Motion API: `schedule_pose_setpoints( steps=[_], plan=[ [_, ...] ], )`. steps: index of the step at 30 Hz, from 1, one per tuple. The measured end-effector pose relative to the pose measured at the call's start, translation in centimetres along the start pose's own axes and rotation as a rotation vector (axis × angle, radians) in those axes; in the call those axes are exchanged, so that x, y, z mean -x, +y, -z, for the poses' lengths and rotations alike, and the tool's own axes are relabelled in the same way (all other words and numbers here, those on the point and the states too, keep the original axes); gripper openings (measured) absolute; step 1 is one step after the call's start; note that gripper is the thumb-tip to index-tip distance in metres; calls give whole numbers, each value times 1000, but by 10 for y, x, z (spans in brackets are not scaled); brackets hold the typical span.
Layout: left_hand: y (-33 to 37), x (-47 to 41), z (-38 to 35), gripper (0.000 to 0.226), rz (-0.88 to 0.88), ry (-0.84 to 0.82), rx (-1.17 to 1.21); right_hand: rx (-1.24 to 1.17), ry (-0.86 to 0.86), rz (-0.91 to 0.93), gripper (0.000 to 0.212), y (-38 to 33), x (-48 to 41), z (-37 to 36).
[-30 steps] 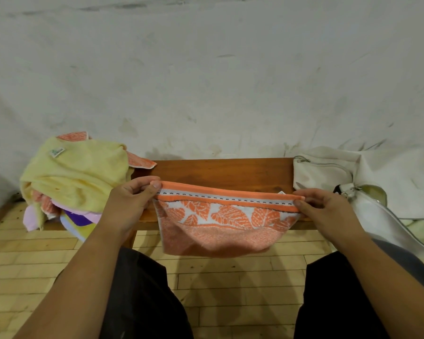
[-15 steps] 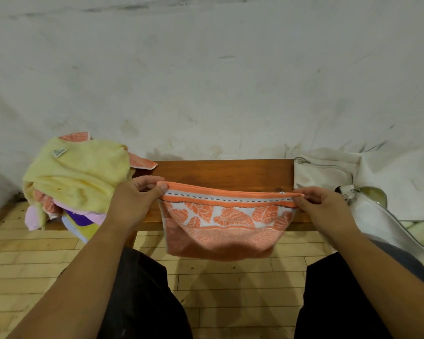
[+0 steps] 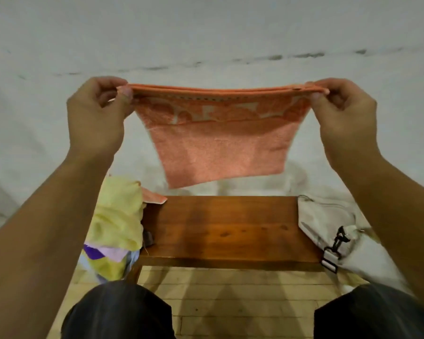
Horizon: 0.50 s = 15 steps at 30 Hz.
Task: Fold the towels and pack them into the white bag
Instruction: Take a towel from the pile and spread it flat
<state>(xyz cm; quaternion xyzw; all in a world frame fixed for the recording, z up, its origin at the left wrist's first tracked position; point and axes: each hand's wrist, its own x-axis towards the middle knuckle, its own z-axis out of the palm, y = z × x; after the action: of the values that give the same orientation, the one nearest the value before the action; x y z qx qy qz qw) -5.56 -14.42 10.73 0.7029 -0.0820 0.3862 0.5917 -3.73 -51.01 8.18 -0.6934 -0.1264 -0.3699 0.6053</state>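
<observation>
Aloft above the wooden desk [image 3: 225,228], an orange towel [image 3: 220,148] hangs doubled over, its top edge pulled taut between both hands. The left hand [image 3: 96,118] pinches the left corner, and the right hand [image 3: 343,113] pinches the right corner. Below, a heap of unfolded towels [image 3: 115,216] sits at the desk's left end, and the white bag [image 3: 328,221] lies at its right end.

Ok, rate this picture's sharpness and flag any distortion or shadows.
Head view: soft throughout, motion blur smearing the orange towel and the white bag; same view, wide-angle stretch toward the frame edges, mild sheen on the bench, faint shadows on the wall.
</observation>
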Motion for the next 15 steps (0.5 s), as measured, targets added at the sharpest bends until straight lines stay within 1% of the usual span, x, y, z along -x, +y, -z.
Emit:
schedule_pose_setpoints(
  steps=[3, 6, 8, 10, 12, 13, 15],
  plan=[
    [-16, 29, 8, 5, 80, -30, -39, 17, -36, -110, 16, 6, 24, 7],
    [-44, 75, 20, 7, 189, -114, -166, 112, -122, -236, 13, 24, 63, 22],
    [-63, 112, 28, 8, 281, -231, -301, 207, -238, -340, 12, 45, 94, 37],
    [-84, 147, 37, 9, 383, -383, -427, 338, -400, -428, 12, 71, 126, 53],
    [-105, 175, 45, 10, 489, -514, -434, 432, -563, -494, 10, 96, 157, 67],
    [-113, 186, 48, 12, 517, -576, -423, 448, -615, -525, 10, 108, 170, 72],
    [-122, 199, 50, 17, 541, -691, -420, 446, -663, -594, 11, 123, 186, 78]
  ],
)
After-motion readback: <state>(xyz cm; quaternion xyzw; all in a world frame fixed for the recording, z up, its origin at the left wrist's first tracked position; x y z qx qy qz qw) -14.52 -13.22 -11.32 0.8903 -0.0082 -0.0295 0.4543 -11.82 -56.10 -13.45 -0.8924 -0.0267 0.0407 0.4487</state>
